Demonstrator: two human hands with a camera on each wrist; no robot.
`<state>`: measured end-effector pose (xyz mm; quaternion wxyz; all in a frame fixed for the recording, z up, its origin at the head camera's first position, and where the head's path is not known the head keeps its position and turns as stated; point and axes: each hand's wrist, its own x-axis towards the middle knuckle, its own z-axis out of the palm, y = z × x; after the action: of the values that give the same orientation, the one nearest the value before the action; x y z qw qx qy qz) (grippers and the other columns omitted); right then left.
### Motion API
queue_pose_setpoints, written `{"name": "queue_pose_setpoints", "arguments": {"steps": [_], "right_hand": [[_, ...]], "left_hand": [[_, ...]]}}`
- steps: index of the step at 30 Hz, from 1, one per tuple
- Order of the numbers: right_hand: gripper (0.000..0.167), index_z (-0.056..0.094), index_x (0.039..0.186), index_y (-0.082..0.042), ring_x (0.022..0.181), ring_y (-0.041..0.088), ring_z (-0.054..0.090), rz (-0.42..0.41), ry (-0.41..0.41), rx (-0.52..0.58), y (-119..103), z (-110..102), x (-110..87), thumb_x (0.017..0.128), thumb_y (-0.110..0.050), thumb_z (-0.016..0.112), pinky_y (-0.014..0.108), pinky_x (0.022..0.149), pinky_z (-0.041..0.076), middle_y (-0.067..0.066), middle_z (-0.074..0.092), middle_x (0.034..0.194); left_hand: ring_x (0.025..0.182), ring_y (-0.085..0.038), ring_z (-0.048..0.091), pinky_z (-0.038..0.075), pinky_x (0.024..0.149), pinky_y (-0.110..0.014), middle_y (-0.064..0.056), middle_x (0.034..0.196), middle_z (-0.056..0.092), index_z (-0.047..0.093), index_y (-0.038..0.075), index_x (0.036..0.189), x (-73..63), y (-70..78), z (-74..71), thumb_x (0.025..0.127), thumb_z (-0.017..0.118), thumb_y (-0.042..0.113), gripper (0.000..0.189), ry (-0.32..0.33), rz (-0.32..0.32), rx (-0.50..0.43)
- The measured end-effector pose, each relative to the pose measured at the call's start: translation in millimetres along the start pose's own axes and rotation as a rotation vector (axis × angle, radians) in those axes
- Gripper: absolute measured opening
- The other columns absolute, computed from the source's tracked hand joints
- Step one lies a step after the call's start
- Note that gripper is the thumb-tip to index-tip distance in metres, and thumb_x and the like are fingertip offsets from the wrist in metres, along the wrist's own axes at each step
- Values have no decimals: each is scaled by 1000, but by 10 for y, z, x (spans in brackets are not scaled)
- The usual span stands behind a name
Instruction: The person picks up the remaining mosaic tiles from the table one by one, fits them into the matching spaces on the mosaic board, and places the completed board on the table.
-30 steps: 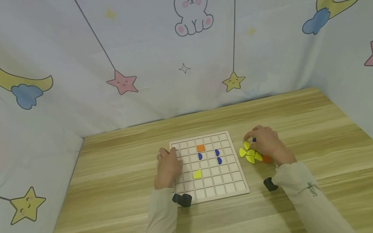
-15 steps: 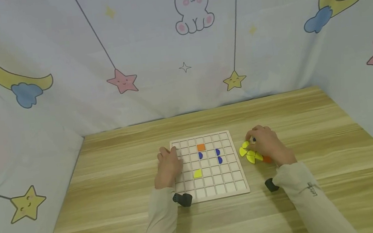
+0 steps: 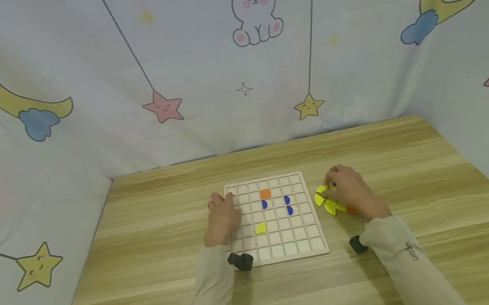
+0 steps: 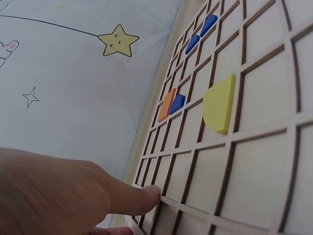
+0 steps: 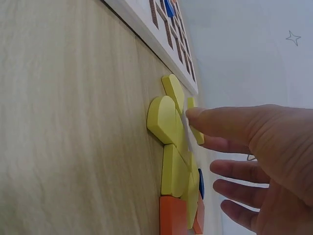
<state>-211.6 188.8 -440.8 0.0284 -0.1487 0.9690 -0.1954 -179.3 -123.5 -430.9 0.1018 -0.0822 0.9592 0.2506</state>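
Note:
A pale wooden grid board (image 3: 284, 235) lies on the table, holding an orange square block (image 3: 265, 193), several blue half-round blocks (image 3: 289, 210) and a yellow quarter-round block (image 3: 260, 228). My left hand (image 3: 222, 219) rests at the board's left side, the thumb on its surface near the far corner in the left wrist view. To the right of the board, my right hand (image 3: 351, 191) pinches a yellow quarter-round block (image 5: 198, 134) between thumb and index finger, over a cluster of loose yellow blocks (image 5: 164, 120). The right hand partly covers that cluster in the head view.
Orange blocks (image 5: 172, 215) and a blue block (image 5: 201, 183) lie at the cluster's near end, by the right hand. A patterned cloth (image 3: 207, 136) stands behind the wooden table (image 3: 148, 262) and along its sides.
The yellow block at my right hand's fingertips has shifted slightly left, up against the leftmost loose one. The left hand and the board's blocks hold their places.

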Motion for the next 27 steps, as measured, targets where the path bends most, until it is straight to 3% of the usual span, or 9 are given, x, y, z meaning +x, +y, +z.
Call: {"name": "queue_pose_setpoints", "arguments": {"steps": [13, 27], "right_hand": [[35, 64, 103, -3, 107, 34, 54, 70, 12, 51, -117, 14, 39, 86, -33, 68, 54, 96, 41, 16, 58, 119], [33, 65, 97, -2, 103, 31, 58, -8, 65, 118, -350, 150, 15, 85, -32, 70, 49, 90, 47, 14, 62, 112]], "left_hand": [[112, -31, 34, 48, 87, -43, -18, 126, 33, 37, 3, 145, -24, -8, -12, 96, 51, 16, 53, -3, 11, 6], [114, -32, 34, 48, 88, -44, -19, 127, 32, 36, 3, 145, -21, 0, -8, 96, 51, 15, 53, -2, 8, 2]]}}
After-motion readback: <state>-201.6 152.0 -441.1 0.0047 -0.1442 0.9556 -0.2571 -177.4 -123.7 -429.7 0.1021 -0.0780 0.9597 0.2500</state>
